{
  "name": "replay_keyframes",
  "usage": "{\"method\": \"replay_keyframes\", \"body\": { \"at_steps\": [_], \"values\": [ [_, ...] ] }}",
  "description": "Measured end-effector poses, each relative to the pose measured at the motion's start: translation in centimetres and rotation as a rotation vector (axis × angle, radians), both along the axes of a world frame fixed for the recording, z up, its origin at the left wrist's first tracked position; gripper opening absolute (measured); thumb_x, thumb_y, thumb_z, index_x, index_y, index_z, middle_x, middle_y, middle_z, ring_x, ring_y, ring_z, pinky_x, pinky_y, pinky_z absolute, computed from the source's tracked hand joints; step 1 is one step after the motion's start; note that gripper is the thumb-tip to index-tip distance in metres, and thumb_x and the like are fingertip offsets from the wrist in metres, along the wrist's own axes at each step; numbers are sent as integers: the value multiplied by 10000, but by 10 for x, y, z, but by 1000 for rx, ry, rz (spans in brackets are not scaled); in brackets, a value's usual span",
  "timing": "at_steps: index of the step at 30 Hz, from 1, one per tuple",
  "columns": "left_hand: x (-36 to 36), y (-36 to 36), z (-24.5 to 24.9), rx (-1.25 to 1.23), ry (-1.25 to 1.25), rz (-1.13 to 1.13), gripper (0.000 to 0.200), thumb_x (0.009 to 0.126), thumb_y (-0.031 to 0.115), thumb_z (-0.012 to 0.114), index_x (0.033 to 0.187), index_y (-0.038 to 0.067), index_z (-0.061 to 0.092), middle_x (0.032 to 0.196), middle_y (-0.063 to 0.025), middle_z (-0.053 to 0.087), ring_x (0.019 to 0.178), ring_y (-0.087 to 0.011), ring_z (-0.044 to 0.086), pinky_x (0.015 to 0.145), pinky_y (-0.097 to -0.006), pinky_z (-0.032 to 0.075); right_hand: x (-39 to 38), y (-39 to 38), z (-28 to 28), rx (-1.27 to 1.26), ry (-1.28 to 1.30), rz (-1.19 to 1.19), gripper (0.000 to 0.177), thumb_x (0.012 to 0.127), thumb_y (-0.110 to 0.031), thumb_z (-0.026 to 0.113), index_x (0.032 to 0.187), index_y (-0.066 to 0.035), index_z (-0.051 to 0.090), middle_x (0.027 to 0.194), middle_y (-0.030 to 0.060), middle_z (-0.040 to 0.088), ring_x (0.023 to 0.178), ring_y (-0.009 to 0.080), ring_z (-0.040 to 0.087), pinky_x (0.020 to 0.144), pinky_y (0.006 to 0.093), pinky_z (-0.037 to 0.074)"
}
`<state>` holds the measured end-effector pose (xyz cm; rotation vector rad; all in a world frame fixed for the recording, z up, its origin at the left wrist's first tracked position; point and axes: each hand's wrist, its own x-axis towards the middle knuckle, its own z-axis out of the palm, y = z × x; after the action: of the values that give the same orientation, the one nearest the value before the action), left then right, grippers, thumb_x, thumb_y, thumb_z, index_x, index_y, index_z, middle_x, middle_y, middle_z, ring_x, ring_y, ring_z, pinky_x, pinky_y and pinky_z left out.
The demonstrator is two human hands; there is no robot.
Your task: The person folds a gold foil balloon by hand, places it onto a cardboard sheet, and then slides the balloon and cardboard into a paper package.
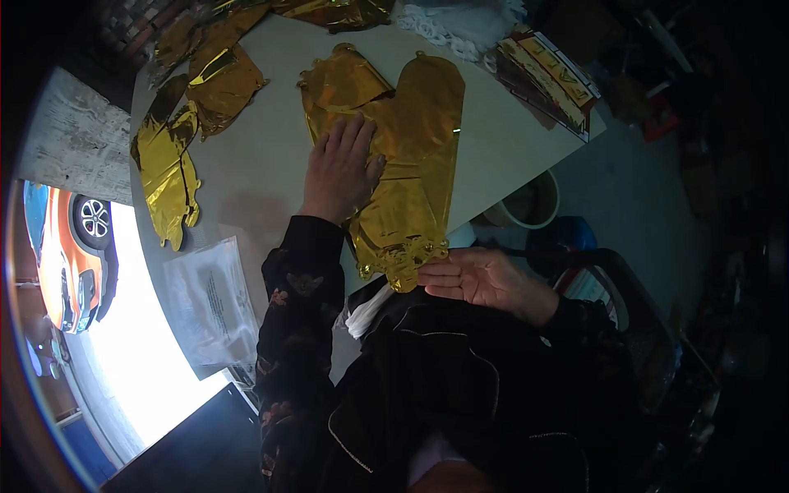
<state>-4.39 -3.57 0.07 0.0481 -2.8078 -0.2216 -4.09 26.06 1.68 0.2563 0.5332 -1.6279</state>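
Note:
A flat gold foil balloon (423, 140) with small tabs along its edge lies on the pale table in front of me. Its upper left part is folded over. My left hand (341, 164) rests palm down on the left side of the foil, fingers stretched out. At the crumpled lower end, near the table's front edge, my right hand (477, 277) is turned palm up. Its fingers are extended and the fingertips are right at the foil's tabs. More gold foil pieces (168, 168) lie at the left of the table.
A clear plastic bag with printed text (209, 300) lies at the table's left edge. White stringy material in plastic (452, 29) and a printed packet (546, 78) sit at the back right. A white bundle (368, 312) hangs by my lap. Outside stands an orange car (70, 255).

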Motion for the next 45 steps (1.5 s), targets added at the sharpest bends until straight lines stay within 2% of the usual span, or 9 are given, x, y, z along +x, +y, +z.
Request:
{"method": "replay_keyframes", "body": {
  "at_steps": [2, 8, 11, 19, 26, 30, 34, 40, 45],
  "values": [
    [0, 0, 2, 4, -5, 1, 520, 997, 362, 498, 1444, 107, 429, 1523, -105, 415, 1433, -323, 358, 1165, -491, 303, 1, 4, 12, -16, 98, 59, 427, 1011, -123, 521, 1372, 93, 449, 1469, 228, 467, 1396, 348, 446, 1191, 463, 350],
    [0, 1, 1, -1, -13, 6, 522, 1004, 362, 489, 1455, 110, 417, 1535, -104, 404, 1444, -322, 347, 1173, -489, 292, -11, -20, 21, -5, 190, -192, 473, 1040, -194, 487, 1427, 62, 398, 1407, 162, 525, 1313, 270, 521, 1125, 425, 428],
    [1, 0, 0, -2, -18, 4, 519, 1010, 359, 482, 1461, 112, 411, 1545, -104, 394, 1451, -322, 338, 1176, -486, 288, -40, -31, 4, -346, 136, -199, 462, 1071, -256, 432, 1426, 38, 417, 1372, 137, 545, 1249, 228, 551, 1109, 413, 431],
    [1, -1, -2, -22, -5, -1, 528, 1012, 362, 485, 1461, 97, 408, 1552, -111, 388, 1449, -325, 340, 1173, -485, 291, -114, -88, 2, -461, 225, -331, 444, 1080, -304, 420, 1378, 20, 486, 1369, 147, 562, 1249, 267, 556, 1092, 422, 440],
    [1, -1, -1, -30, 11, -3, 534, 997, 355, 513, 1447, 81, 427, 1531, -120, 416, 1426, -334, 373, 1161, -478, 308, -173, -128, -15, -287, 271, -379, 365, 1044, -269, 468, 1208, 31, 596, 1139, 161, 688, 1018, 288, 681, 951, 427, 551],
    [1, -1, 1, -36, 24, -15, 530, 998, 351, 512, 1445, 78, 432, 1519, -121, 431, 1413, -333, 388, 1152, -468, 318, -167, -144, 1, -120, 464, -408, 356, 1032, -300, 465, 1159, -2, 613, 1077, 133, 694, 950, 266, 693, 889, 413, 569],
    [1, -2, -4, -98, 96, -10, 526, 988, 387, 530, 1420, 93, 475, 1461, -104, 486, 1373, -305, 435, 1135, -449, 339, -150, -160, 20, 30, 649, -451, 417, 1036, -349, 454, 1217, 1, 589, 1116, 122, 676, 945, 217, 682, 855, 355, 560],
    [1, -1, -2, -117, 78, 4, 539, 985, 379, 525, 1408, 49, 476, 1471, -110, 480, 1396, -297, 413, 1154, -434, 316, -146, -176, 6, 255, 1405, -271, 444, 1047, -316, 443, 1325, 17, 537, 1262, 100, 632, 1165, 193, 597, 1038, 356, 435],
    [2, -2, -2, -36, -12, 18, 572, 982, 333, 505, 1449, 19, 400, 1512, -172, 429, 1444, -319, 355, 1183, -445, 270, -134, -191, -1, 304, 2012, -185, 547, 1035, -277, 433, 1493, 13, 364, 1493, 219, 448, 1379, 351, 448, 1128, 390, 350]
  ]
}}
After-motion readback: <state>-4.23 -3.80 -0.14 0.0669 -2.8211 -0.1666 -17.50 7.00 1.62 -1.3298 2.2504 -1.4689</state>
